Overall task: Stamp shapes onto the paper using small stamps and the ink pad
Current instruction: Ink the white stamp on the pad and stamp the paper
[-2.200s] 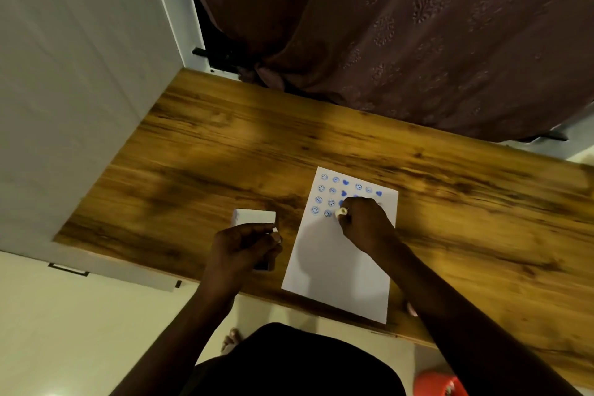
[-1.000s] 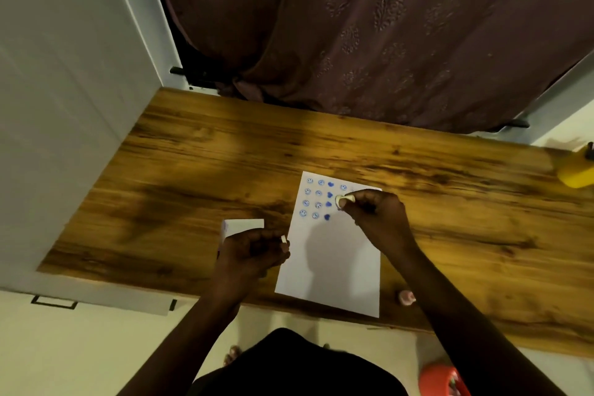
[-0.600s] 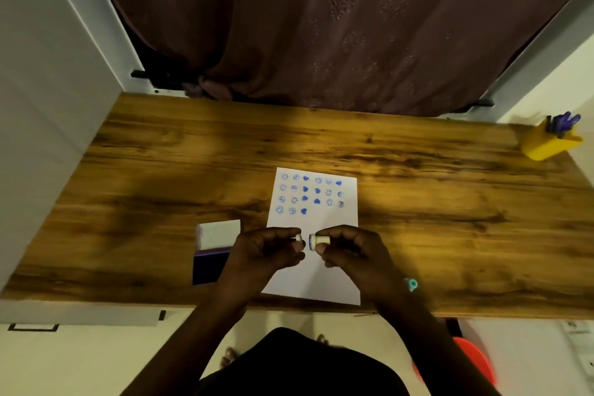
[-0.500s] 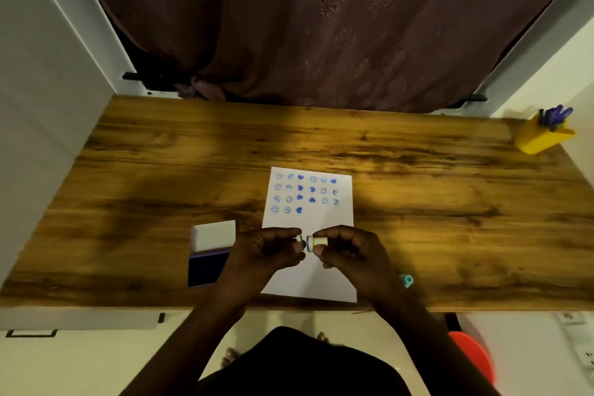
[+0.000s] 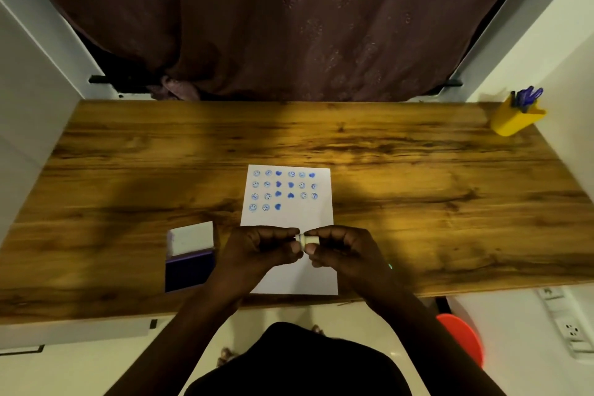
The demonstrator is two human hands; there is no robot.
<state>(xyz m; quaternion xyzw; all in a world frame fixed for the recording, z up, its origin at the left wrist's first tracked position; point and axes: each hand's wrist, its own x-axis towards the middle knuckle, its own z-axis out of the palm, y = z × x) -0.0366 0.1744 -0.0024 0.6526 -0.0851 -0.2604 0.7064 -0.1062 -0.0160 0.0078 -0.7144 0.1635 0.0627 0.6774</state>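
A white sheet of paper (image 5: 291,219) lies on the wooden table (image 5: 418,186), its upper part covered with rows of blue smiley and heart prints. Both hands meet above the sheet's lower half. My right hand (image 5: 344,251) pinches a small white stamp (image 5: 309,239) at its fingertips. My left hand (image 5: 257,251) pinches a small white piece pressed against the stamp's left end; that piece is mostly hidden by the fingers. The open ink pad (image 5: 189,268), dark blue with a raised white lid (image 5: 191,237), sits left of the paper.
A yellow pen holder (image 5: 514,117) with blue pens stands at the table's far right corner. A small teal object (image 5: 390,266) peeks out beside my right wrist. A dark curtain (image 5: 289,19) hangs behind the table. A red stool (image 5: 463,336) stands below the front edge.
My right hand lifted the stamp off the printed rows and brought it back toward me. Both hands have come together, so the stamp and the left hand's piece now touch. The view swung right.
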